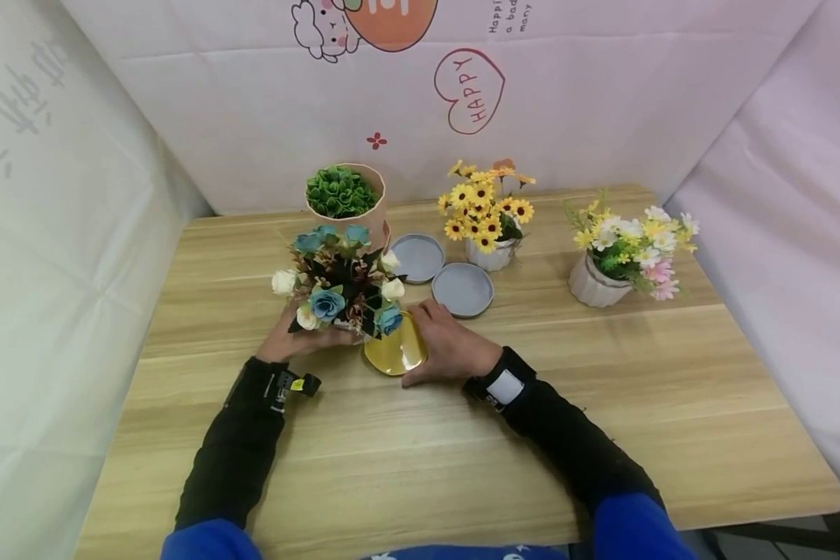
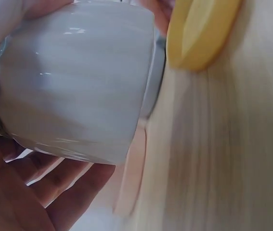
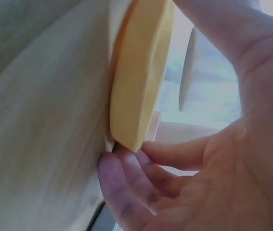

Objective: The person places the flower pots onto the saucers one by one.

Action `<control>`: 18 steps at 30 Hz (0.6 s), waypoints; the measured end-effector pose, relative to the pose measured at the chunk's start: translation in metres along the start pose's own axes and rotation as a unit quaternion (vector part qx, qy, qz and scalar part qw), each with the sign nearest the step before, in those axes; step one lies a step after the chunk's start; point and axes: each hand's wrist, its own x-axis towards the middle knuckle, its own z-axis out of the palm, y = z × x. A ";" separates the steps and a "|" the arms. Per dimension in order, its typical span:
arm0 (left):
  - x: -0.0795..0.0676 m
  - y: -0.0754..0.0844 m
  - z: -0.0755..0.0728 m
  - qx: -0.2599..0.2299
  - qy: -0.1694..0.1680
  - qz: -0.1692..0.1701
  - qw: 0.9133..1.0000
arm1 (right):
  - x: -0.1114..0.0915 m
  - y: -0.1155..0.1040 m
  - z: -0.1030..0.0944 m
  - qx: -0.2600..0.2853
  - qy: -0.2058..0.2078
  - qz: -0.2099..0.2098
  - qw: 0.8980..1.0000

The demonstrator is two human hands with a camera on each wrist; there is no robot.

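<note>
My left hand (image 1: 278,341) holds a white ceramic flowerpot (image 2: 78,82) from the side, the thumb on one side and the fingers on the other. Blue and cream artificial roses (image 1: 327,304) fill the pot and mostly hide it in the head view. Just right of it, my right hand (image 1: 456,347) grips a shiny yellow saucer (image 1: 392,351) by its edge, fingers at the far side and thumb at the near side. In the right wrist view, fingertips (image 3: 112,173) meet the lower rim of the saucer, close against the wooden table.
Two grey saucers (image 1: 463,290) lie beyond my right hand. A pink pot (image 1: 368,220) with green leaves stands behind the roses. Further right are a pot of yellow daisies (image 1: 481,204) and a ribbed white pot (image 1: 595,285) with mixed flowers. White printed cloth encloses the table (image 1: 392,451).
</note>
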 end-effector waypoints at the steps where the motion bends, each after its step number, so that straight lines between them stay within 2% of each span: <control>1: 0.002 0.003 0.005 0.051 0.023 0.003 0.998 | 0.000 0.001 -0.001 0.006 -0.006 0.003 1.000; 4: 0.003 0.006 0.014 0.050 0.010 0.020 0.998 | 0.000 0.004 -0.004 0.010 -0.018 0.000 1.000; 6: 0.004 0.005 0.020 0.038 -0.011 0.048 0.998 | 0.000 0.006 -0.006 0.021 -0.023 -0.009 0.999; 9: 0.006 -0.001 0.027 0.053 -0.021 0.081 0.995 | 0.001 0.010 -0.011 0.043 -0.018 -0.054 0.997; 14: 0.008 -0.014 0.036 0.079 -0.036 0.128 0.988 | 0.001 0.015 -0.016 0.084 0.000 -0.134 0.987; 15: 0.010 -0.026 0.034 0.089 -0.038 0.147 0.984 | 0.001 0.015 -0.017 0.087 0.001 -0.142 0.986; 18: 0.011 -0.034 0.037 0.122 -0.031 0.162 0.979 | -0.001 0.016 -0.019 0.080 0.002 -0.153 0.985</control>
